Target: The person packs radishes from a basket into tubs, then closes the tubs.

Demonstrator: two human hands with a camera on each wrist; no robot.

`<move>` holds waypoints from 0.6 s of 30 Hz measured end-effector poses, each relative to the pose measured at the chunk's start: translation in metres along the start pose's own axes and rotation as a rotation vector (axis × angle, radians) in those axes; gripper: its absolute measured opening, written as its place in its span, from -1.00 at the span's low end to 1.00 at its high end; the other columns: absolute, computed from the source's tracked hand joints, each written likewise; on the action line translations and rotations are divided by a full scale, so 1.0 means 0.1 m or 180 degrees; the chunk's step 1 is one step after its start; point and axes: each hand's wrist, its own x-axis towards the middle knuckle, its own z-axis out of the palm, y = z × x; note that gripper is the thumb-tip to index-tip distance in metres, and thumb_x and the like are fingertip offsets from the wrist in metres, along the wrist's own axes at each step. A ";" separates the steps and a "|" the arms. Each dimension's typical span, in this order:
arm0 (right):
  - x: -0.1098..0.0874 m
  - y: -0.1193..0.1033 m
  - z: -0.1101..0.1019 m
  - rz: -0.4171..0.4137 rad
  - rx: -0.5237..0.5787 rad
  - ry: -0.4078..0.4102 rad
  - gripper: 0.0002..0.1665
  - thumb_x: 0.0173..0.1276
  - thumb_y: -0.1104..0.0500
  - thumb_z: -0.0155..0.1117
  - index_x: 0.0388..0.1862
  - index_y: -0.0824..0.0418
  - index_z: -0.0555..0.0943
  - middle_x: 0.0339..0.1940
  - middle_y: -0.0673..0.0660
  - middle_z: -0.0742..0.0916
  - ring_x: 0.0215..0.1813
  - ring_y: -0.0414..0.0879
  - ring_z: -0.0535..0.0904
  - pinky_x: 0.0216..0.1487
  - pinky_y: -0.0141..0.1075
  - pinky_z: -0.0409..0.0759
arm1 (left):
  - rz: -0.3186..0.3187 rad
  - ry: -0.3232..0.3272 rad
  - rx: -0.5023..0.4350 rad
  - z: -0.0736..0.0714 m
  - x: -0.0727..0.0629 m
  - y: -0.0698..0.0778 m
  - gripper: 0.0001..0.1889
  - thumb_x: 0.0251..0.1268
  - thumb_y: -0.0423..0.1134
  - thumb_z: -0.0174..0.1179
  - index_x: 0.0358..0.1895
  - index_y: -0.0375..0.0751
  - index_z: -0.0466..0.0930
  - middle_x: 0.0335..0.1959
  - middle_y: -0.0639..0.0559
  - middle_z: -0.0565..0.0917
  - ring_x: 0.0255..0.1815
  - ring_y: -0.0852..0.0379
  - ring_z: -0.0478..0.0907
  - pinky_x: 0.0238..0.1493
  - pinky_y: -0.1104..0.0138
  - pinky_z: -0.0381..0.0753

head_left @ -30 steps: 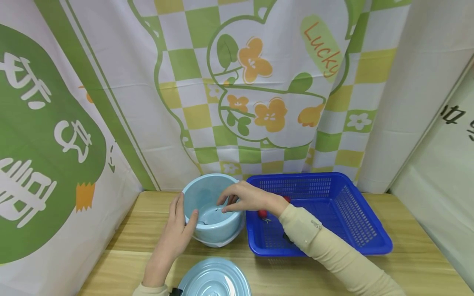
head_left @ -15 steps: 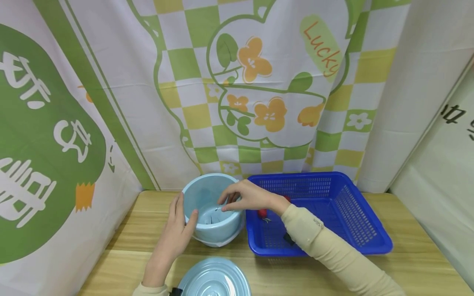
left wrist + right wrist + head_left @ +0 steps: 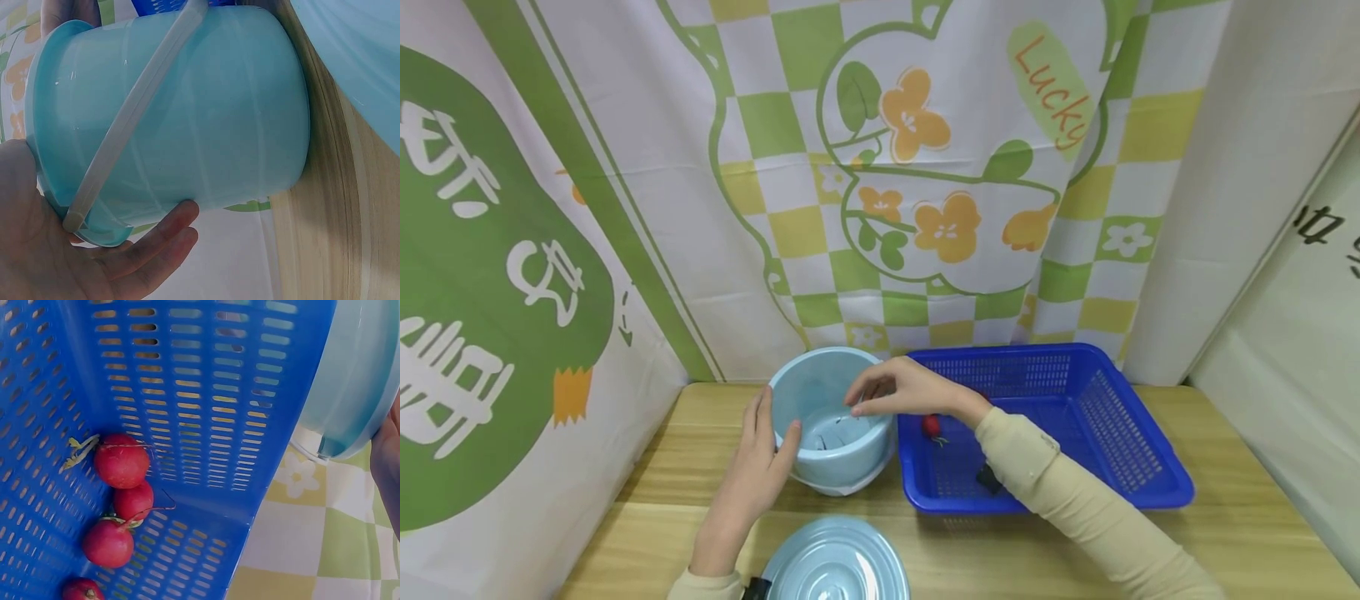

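Note:
My left hand (image 3: 756, 458) grips the near-left rim of a light blue bucket (image 3: 842, 471). In the left wrist view its thumb lies over the rim and its fingers lie along the outer wall, beside the pale handle (image 3: 134, 112). My right hand (image 3: 906, 387) hangs over the bucket's right rim with fingers loosely bent; nothing shows between thumb and forefinger. Thin dark marks lie on the bucket's inside; I cannot tell what they are. Several red radishes (image 3: 122, 460) with roots and short stems sit in a blue slotted basket (image 3: 200, 394), under my right forearm.
A light blue lid (image 3: 838, 562) lies at the front of the wooden table (image 3: 647, 508), nearer than the bucket. The blue basket stands close against the bucket's right side. A printed curtain (image 3: 887, 317) hangs behind.
My right hand has drawn slightly right and up, away from the bucket's middle. The dark marks inside the bucket have changed shape. My left hand keeps its place.

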 end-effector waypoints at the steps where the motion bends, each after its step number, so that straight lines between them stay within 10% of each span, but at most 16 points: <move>1: 0.00 0.01 0.00 -0.0009 0.0033 0.0013 -0.80 0.47 0.16 0.47 0.03 0.05 0.81 -0.08 -0.06 0.83 -0.06 -0.09 0.76 0.04 -0.19 0.75 | 0.0000 0.0004 0.0008 0.00 0.00 0.00 -0.12 0.72 0.20 -0.13 0.73 -0.32 -0.22 0.72 -0.26 -0.07 0.62 -0.40 0.15 0.48 -0.31 0.29; 18: -0.44 0.24 -0.33 0.0545 0.0747 0.0607 -0.61 0.53 0.19 0.38 0.22 0.38 0.66 -0.06 0.31 0.79 -0.05 0.31 0.73 0.04 0.05 0.75 | -0.0050 -0.0075 -0.0004 -0.01 0.00 0.02 -0.12 0.72 0.22 -0.18 0.74 -0.30 -0.27 0.73 -0.28 -0.14 0.63 -0.45 0.10 0.48 -0.34 0.25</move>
